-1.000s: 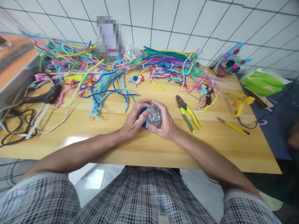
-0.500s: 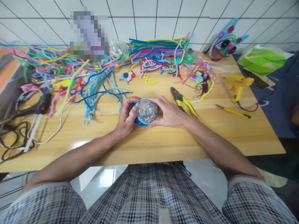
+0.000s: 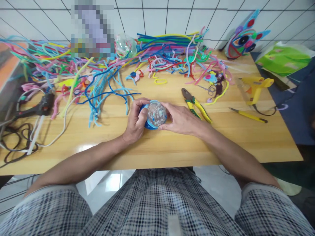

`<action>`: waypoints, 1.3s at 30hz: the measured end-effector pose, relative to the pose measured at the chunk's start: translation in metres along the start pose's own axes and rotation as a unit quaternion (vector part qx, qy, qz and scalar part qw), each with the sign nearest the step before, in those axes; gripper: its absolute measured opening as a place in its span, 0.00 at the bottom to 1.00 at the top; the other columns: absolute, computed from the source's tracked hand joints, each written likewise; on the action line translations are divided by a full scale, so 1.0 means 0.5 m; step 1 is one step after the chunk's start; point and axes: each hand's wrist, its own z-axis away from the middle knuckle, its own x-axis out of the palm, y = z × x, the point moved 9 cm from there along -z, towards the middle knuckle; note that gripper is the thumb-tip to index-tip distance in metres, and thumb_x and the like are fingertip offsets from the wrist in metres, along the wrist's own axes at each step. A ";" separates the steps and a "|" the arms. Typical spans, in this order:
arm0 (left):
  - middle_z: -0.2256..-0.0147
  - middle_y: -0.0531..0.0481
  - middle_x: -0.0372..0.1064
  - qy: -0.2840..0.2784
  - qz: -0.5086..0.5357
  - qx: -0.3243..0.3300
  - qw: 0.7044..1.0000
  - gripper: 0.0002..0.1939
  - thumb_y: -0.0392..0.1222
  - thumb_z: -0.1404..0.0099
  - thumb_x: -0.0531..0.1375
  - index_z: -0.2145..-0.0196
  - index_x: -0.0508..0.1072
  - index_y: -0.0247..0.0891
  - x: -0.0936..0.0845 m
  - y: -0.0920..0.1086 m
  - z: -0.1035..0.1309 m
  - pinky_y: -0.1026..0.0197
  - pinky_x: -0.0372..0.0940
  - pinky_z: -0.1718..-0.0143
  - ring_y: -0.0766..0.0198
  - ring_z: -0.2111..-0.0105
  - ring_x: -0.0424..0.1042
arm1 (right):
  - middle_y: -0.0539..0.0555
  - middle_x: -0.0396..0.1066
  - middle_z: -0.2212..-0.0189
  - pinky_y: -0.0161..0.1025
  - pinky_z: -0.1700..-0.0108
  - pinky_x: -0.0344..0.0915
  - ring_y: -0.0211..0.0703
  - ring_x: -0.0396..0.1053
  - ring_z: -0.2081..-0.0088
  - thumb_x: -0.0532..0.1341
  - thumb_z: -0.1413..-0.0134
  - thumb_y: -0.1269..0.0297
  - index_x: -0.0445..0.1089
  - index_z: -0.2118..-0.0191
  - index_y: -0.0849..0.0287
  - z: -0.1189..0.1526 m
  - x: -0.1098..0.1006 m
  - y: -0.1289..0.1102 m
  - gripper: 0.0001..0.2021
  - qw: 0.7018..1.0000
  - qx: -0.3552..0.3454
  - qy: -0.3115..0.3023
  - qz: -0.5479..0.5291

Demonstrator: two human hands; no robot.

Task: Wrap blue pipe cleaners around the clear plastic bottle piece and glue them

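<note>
A clear round ball (image 3: 157, 114) with a blue rim and blue material at its left side is held between both hands over the wooden table. My left hand (image 3: 136, 119) wraps its left side, the thumb pressed on the blue edge. My right hand (image 3: 178, 118) grips the right side, fingertips at the upper edge and thumb at the lower right. Yellow-green pliers (image 3: 196, 106) lie just beyond my right hand. Blue pipe cleaners (image 3: 98, 98) lie to the left of my left hand.
Heaped pipe cleaners (image 3: 169, 49) and another clear ball (image 3: 125, 46) line the back. A black glue gun (image 3: 44, 105) with cords is on the left. At right are a yellow glue gun (image 3: 256, 88), a yellow knife (image 3: 251, 116), scissors (image 3: 210, 90) and a decorated animal face (image 3: 242, 44).
The camera view has shifted slightly. Both hands still hold the ball, which has turned a little, its clear dome now facing slightly more to the right.
</note>
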 end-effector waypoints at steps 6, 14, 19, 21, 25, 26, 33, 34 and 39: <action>0.49 0.45 0.73 -0.011 -0.022 0.005 1.000 0.19 0.63 0.19 0.56 0.48 0.72 0.47 0.006 0.010 -0.001 0.47 0.71 0.42 0.53 0.47 0.74 | 0.64 0.80 0.38 0.55 0.44 0.74 0.66 0.80 0.40 0.74 0.41 0.43 0.62 0.29 0.56 0.006 0.001 -0.017 0.42 0.997 0.033 -0.006 0.075; 0.47 0.46 0.73 -0.024 -0.033 0.027 0.999 0.16 0.60 0.18 0.56 0.48 0.72 0.48 0.014 0.021 0.003 0.46 0.71 0.40 0.54 0.45 0.74 | 0.69 0.83 0.50 0.55 0.53 0.73 0.71 0.83 0.50 0.66 0.37 0.34 0.64 0.35 0.62 0.013 -0.002 -0.034 0.39 0.987 0.101 -0.021 0.122; 0.46 0.45 0.73 -0.016 -0.042 0.034 0.998 0.15 0.59 0.18 0.56 0.48 0.73 0.47 0.016 0.025 0.009 0.46 0.71 0.40 0.54 0.45 0.74 | 0.70 0.83 0.49 0.54 0.53 0.73 0.71 0.83 0.50 0.65 0.35 0.34 0.65 0.38 0.62 0.020 -0.002 -0.044 0.36 0.984 0.129 -0.033 0.121; 0.46 0.46 0.73 -0.015 -0.039 0.037 0.998 0.14 0.57 0.18 0.56 0.48 0.73 0.47 0.017 0.028 0.010 0.47 0.71 0.41 0.54 0.45 0.74 | 0.70 0.83 0.49 0.54 0.53 0.73 0.71 0.83 0.49 0.65 0.35 0.34 0.65 0.38 0.62 0.023 -0.002 -0.048 0.36 0.984 0.134 -0.033 0.116; 0.46 0.45 0.72 -0.021 -0.056 0.027 0.998 0.15 0.58 0.17 0.56 0.48 0.73 0.47 0.020 0.026 0.012 0.46 0.72 0.40 0.54 0.44 0.74 | 0.70 0.83 0.50 0.55 0.54 0.73 0.71 0.83 0.50 0.64 0.34 0.34 0.66 0.39 0.61 0.025 -0.002 -0.051 0.35 0.985 0.134 -0.025 0.105; 0.46 0.45 0.72 -0.021 -0.058 0.022 0.998 0.15 0.59 0.18 0.56 0.48 0.73 0.47 0.019 0.025 0.012 0.46 0.72 0.40 0.54 0.44 0.74 | 0.70 0.83 0.50 0.55 0.54 0.73 0.71 0.83 0.50 0.64 0.34 0.34 0.66 0.40 0.61 0.026 -0.002 -0.050 0.34 0.985 0.136 -0.024 0.104; 0.44 0.44 0.72 -0.037 -0.044 0.029 0.998 0.16 0.58 0.17 0.53 0.46 0.74 0.47 0.015 0.033 0.019 0.44 0.71 0.38 0.52 0.42 0.73 | 0.71 0.83 0.49 0.54 0.54 0.74 0.69 0.83 0.50 0.64 0.35 0.35 0.66 0.41 0.61 0.027 0.003 -0.051 0.34 0.985 0.138 -0.026 0.100; 0.43 0.44 0.72 -0.042 -0.046 0.035 0.997 0.17 0.58 0.17 0.53 0.45 0.73 0.48 0.014 0.036 0.021 0.42 0.70 0.37 0.51 0.41 0.72 | 0.71 0.83 0.49 0.54 0.54 0.74 0.69 0.83 0.50 0.64 0.35 0.35 0.65 0.41 0.61 0.027 0.003 -0.050 0.34 0.985 0.140 -0.028 0.100; 0.41 0.42 0.70 -0.063 -0.083 0.054 0.993 0.20 0.61 0.19 0.56 0.42 0.71 0.47 0.014 0.043 0.025 0.39 0.70 0.36 0.48 0.40 0.71 | 0.69 0.83 0.51 0.52 0.55 0.73 0.68 0.83 0.50 0.63 0.34 0.34 0.65 0.40 0.60 0.027 0.005 -0.050 0.34 0.983 0.146 -0.022 0.105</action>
